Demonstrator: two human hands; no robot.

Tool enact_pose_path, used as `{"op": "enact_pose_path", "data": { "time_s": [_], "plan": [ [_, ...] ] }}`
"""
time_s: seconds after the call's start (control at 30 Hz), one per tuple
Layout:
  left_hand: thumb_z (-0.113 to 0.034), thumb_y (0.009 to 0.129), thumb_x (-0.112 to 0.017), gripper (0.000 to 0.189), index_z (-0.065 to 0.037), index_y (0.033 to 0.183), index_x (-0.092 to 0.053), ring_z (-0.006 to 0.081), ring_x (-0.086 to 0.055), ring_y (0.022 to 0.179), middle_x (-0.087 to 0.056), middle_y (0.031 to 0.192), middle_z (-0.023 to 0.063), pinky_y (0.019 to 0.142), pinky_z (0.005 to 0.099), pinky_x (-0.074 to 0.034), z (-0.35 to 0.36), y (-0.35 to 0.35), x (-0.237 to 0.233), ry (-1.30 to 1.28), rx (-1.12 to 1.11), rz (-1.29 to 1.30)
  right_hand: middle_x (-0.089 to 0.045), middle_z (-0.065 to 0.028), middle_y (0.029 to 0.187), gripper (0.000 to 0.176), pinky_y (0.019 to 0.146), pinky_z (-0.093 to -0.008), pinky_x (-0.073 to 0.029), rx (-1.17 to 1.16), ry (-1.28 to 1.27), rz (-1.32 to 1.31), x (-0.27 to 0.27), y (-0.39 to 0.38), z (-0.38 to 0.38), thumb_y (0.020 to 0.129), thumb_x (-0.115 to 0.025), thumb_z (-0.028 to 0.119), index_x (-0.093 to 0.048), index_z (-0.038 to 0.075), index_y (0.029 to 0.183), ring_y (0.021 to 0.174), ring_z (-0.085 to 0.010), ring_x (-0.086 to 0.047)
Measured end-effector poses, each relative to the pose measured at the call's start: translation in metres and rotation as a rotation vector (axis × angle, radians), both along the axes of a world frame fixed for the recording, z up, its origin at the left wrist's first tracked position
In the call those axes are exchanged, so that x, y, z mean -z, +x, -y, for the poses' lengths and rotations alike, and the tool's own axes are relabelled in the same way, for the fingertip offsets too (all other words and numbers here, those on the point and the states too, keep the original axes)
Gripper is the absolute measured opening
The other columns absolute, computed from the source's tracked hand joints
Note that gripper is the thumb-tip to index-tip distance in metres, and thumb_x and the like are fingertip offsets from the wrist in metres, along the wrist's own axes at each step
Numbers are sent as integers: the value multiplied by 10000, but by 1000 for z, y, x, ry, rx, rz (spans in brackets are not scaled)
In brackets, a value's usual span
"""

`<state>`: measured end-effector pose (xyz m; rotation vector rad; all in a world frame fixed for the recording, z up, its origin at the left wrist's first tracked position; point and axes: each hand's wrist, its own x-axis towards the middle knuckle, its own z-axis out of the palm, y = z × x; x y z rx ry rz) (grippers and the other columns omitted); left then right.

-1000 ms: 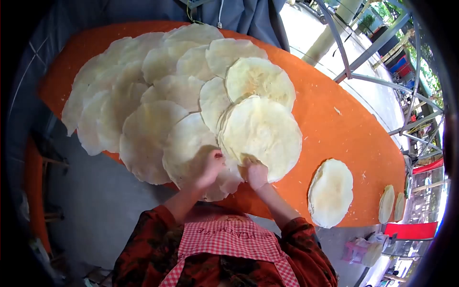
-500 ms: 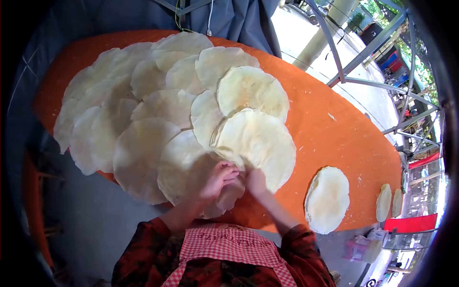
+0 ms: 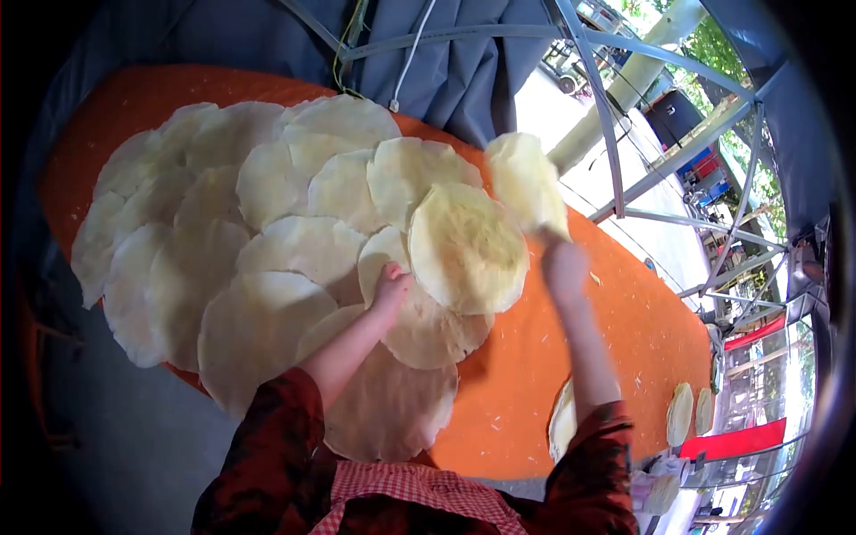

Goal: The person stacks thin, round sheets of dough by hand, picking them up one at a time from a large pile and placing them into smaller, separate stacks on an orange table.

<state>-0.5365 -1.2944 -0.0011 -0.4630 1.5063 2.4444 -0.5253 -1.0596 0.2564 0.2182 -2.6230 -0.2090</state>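
Observation:
Thin round flatbreads [image 3: 259,330] overlap across the left and middle of the orange table. My left hand [image 3: 392,287] is closed over the middle ones, its fingers curled; what it may hold is hidden. A paler stack of rounds [image 3: 468,250] lies just to its right. My right hand [image 3: 564,263], blurred, grips the lower edge of a raised pale flatbread [image 3: 528,183], which hangs above the far edge of the table.
The orange table [image 3: 637,330] has small crumbs on its right part. A stack [image 3: 563,421] lies partly behind my right forearm. Two small stacks [image 3: 679,415] stand at the far right. Metal frame bars [image 3: 606,116] and a grey curtain [image 3: 481,71] are beyond the table.
My right hand has moved up and right, lifting a flatbread off the pile. My left hand has moved up and left. The view has shifted.

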Motion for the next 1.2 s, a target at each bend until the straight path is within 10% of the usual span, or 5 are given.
{"op": "enact_pose_path", "data": {
  "time_s": [0.17, 0.57, 0.9, 1.1, 1.2],
  "plan": [
    [-118, 829, -633, 432, -88, 1223, -459, 139, -530, 964, -547, 1129, 30, 774, 298, -455, -19, -53, 67, -213, 55, -35, -695, -105, 873, 196, 631, -409, -538, 41, -212, 299, 236, -24, 31, 881, -532, 227, -670, 155, 1000, 772, -273, -678],
    [-227, 761, -681, 402, 9, 1070, -579, 287, -638, 914, -655, 995, 171, 795, 404, -486, -23, -87, 24, -590, 86, -94, -685, -82, 851, 249, 635, -410, -514, 132, -370, 200, 225, -32, 72, 780, -531, 78, -674, 161, 966, 747, -297, -656],
    [-347, 748, -777, 595, 77, 1098, -551, 264, -636, 889, -629, 1024, 194, 645, 389, -531, -25, -72, -38, -409, 166, 45, -628, -127, 1116, 410, 800, -402, -522, 2, -366, 314, 223, -16, 94, 767, -687, 310, -622, 42, 1070, 987, -324, -605],
    [-1, 712, -691, 596, -38, 1254, -445, 285, -561, 1074, -550, 1183, 140, 797, 398, -524, -61, -105, 59, -580, 162, -60, -574, -165, 1257, 558, 931, -423, -483, -127, -507, 328, 219, -2, 79, 803, -686, 371, -569, 11, 1213, 1128, -371, -551],
    [85, 694, -601, 624, -45, 1283, -440, 285, -569, 1086, -558, 1191, 137, 839, 381, -518, -47, -50, 24, -416, 47, -99, -556, -178, 1288, 551, 990, -416, -453, -223, -464, 393, 178, 40, 66, 816, -685, 348, -556, 15, 1236, 1182, -372, -525]
  ]
}}
